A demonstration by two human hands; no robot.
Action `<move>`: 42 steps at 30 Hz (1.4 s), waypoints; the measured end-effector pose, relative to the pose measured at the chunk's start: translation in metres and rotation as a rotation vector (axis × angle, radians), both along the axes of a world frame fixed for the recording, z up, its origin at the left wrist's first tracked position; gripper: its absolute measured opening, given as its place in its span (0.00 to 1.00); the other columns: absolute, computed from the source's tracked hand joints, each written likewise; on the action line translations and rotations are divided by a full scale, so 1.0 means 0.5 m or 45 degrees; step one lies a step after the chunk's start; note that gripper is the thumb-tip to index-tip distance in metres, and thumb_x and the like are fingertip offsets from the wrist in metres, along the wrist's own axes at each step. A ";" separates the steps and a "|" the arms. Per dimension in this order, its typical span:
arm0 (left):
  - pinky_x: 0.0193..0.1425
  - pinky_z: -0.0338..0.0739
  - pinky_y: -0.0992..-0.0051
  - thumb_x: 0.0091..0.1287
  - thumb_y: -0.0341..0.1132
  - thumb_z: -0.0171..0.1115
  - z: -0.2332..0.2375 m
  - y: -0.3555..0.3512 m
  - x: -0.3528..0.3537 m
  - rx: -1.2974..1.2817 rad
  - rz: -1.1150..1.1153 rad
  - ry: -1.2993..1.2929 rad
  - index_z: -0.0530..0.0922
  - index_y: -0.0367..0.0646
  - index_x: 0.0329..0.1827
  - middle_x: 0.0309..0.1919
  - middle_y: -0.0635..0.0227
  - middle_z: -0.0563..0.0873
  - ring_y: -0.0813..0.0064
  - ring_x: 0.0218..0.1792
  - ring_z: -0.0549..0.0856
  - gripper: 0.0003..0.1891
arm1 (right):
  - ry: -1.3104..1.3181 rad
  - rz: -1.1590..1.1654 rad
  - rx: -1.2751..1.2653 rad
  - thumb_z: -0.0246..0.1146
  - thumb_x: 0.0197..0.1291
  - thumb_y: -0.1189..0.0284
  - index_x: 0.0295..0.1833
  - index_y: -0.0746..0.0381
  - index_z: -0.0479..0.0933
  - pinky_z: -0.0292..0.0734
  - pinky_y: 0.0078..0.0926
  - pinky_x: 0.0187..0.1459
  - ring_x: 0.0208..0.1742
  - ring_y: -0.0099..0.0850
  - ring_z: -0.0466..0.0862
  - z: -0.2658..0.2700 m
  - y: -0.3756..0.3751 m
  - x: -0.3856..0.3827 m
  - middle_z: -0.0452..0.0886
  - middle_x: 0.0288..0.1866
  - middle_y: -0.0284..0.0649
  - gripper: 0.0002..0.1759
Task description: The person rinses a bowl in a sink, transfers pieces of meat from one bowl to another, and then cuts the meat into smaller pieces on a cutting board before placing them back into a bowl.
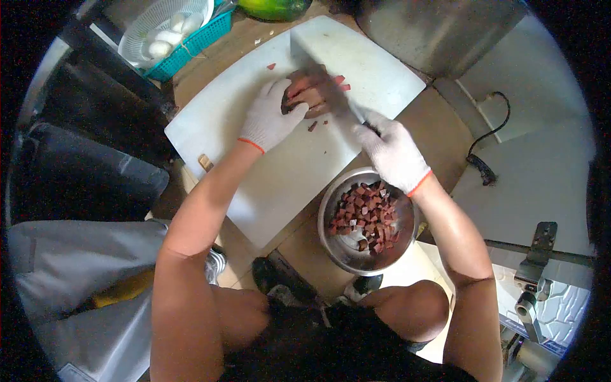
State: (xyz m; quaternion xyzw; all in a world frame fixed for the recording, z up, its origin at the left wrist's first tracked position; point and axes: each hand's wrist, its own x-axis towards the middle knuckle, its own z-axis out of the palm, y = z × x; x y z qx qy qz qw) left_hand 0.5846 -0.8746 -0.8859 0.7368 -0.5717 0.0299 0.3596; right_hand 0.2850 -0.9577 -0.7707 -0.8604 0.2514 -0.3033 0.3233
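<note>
My left hand point(270, 118), in a white knit glove with an orange cuff, presses its curled fingers and thumb around a dark red-brown slab of meat point(309, 99) on the white cutting board point(267, 191). My right hand point(396, 153), gloved alike, grips the handle of a kitchen knife point(340, 105). Its broad blade is smeared by motion and lies across the slab's right side, so the exact point of contact is hidden. Small red scraps surround the slab. Below my right hand, a steel bowl point(326, 245) holds many diced red-brown cubes point(366, 216).
At the upper left, a teal basket point(197, 48) and a white colander point(137, 38) hold white rounded items. A green, melon-like fruit point(273, 6) lies behind the board. A large metal pot point(439, 32) stands at the back right, with a black cable point(499, 127) nearby.
</note>
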 end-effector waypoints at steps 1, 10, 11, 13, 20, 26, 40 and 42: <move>0.85 0.83 0.47 0.78 0.57 0.79 0.004 0.004 -0.003 0.033 0.007 -0.002 0.81 0.35 0.84 0.80 0.41 0.86 0.37 0.78 0.87 0.41 | 0.207 0.014 0.271 0.67 0.89 0.62 0.86 0.68 0.83 0.84 0.43 0.77 0.67 0.45 0.95 0.002 -0.009 -0.009 0.97 0.63 0.59 0.30; 0.74 0.89 0.47 0.78 0.54 0.79 0.005 0.011 -0.016 -0.074 0.065 -0.072 0.86 0.38 0.77 0.70 0.43 0.92 0.38 0.67 0.93 0.34 | 0.147 0.133 0.116 0.68 0.88 0.65 0.84 0.60 0.85 0.90 0.45 0.61 0.51 0.51 0.97 -0.084 -0.017 0.013 0.94 0.52 0.63 0.26; 0.72 0.89 0.46 0.78 0.53 0.79 0.005 0.013 -0.013 -0.067 0.077 -0.098 0.87 0.39 0.75 0.69 0.44 0.92 0.38 0.66 0.93 0.32 | 0.335 0.088 0.446 0.67 0.87 0.65 0.84 0.61 0.84 0.91 0.44 0.63 0.54 0.53 0.98 0.004 0.010 0.014 0.95 0.55 0.63 0.27; 0.71 0.90 0.45 0.79 0.51 0.77 0.009 0.018 -0.009 -0.048 0.097 -0.077 0.88 0.39 0.74 0.69 0.44 0.93 0.38 0.65 0.93 0.29 | 0.240 0.061 0.404 0.67 0.86 0.65 0.84 0.62 0.84 0.89 0.45 0.67 0.58 0.54 0.97 0.047 0.056 0.016 0.95 0.56 0.64 0.27; 0.71 0.88 0.46 0.85 0.37 0.66 -0.024 0.020 0.018 -0.154 0.278 0.064 0.90 0.38 0.67 0.66 0.45 0.94 0.39 0.66 0.93 0.16 | 0.285 0.137 0.243 0.67 0.86 0.68 0.81 0.63 0.84 0.92 0.47 0.65 0.60 0.62 0.97 -0.005 0.036 0.021 0.93 0.63 0.65 0.25; 0.87 0.81 0.57 0.89 0.40 0.63 -0.038 0.011 0.057 -0.422 0.478 0.489 0.93 0.37 0.69 0.72 0.48 0.95 0.47 0.77 0.91 0.19 | 0.441 0.137 0.003 0.67 0.87 0.66 0.83 0.65 0.84 0.88 0.36 0.61 0.50 0.35 0.92 -0.032 0.051 0.012 0.90 0.47 0.59 0.26; 0.88 0.79 0.52 0.80 0.69 0.69 0.023 -0.143 0.029 0.209 -0.015 0.430 0.82 0.40 0.87 0.78 0.43 0.90 0.41 0.80 0.88 0.46 | -0.371 -0.377 1.555 0.59 0.97 0.53 0.69 0.55 0.81 0.76 0.29 0.21 0.21 0.26 0.80 -0.127 -0.062 -0.218 0.85 0.33 0.33 0.18; 0.88 0.80 0.51 0.80 0.65 0.72 0.036 -0.139 -0.018 0.062 -0.150 0.196 0.81 0.40 0.88 0.79 0.42 0.90 0.42 0.80 0.88 0.44 | -0.512 -0.270 1.791 0.58 0.97 0.51 0.71 0.52 0.81 0.76 0.28 0.21 0.22 0.25 0.81 -0.167 -0.063 -0.222 0.85 0.33 0.32 0.18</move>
